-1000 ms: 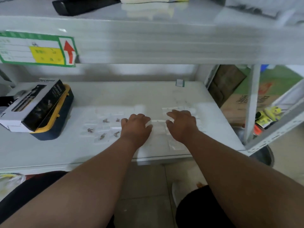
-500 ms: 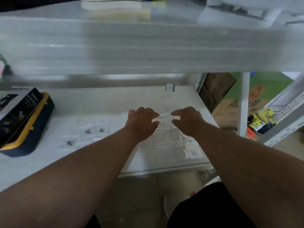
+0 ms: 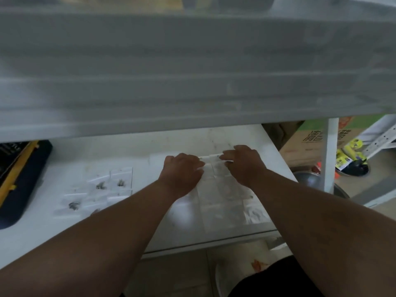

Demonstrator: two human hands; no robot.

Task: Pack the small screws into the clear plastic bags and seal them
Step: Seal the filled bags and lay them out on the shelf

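Two hands meet at the centre of the white worktop [image 3: 90,230]: our left hand [image 3: 182,174] and right hand [image 3: 244,166] each pinch an end of one small clear plastic bag [image 3: 211,160], fingers curled. At nine o'clock from them we count four filled clear bags with small dark screws [image 3: 100,189]. A blurred grey shelf [image 3: 192,67] spans overhead; a navy-and-yellow case [image 3: 21,181] lies far left.

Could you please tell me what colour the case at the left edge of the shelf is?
The case is dark navy with a yellow band; the head view shows it.
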